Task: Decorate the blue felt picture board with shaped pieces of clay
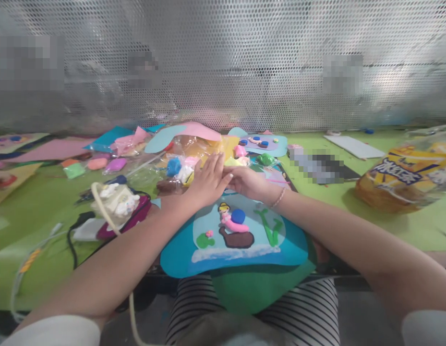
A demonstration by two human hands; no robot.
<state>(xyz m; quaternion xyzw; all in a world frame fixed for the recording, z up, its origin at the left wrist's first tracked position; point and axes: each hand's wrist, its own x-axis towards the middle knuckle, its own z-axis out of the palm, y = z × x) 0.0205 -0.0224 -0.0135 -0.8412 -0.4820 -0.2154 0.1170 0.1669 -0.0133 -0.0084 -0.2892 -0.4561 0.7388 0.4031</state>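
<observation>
My left hand (209, 180) is raised over the far edge of a craft picture, its fingers stretched out. Against its palm side rests my right hand (248, 182), fingers bent together, tips partly hidden behind the left hand. Whatever lies between the two palms, if anything, does not show. Below them lies the blue card picture (295, 245) with a pale blue inner panel. On it are a clay figure (232, 222) in pink with a blue ball shape, a dark brown clay shape (240, 239), green clay plants (271, 228), and a white strip.
Bagged clay lumps, including a blue one (173, 166) and a green one (266, 159), lie beyond my hands. A purple power bank-like item (139, 216) and cables sit left. A drink bottle (395, 182) stands right. Green card (259, 288) overhangs my lap. A perforated metal screen (223, 62) rises behind.
</observation>
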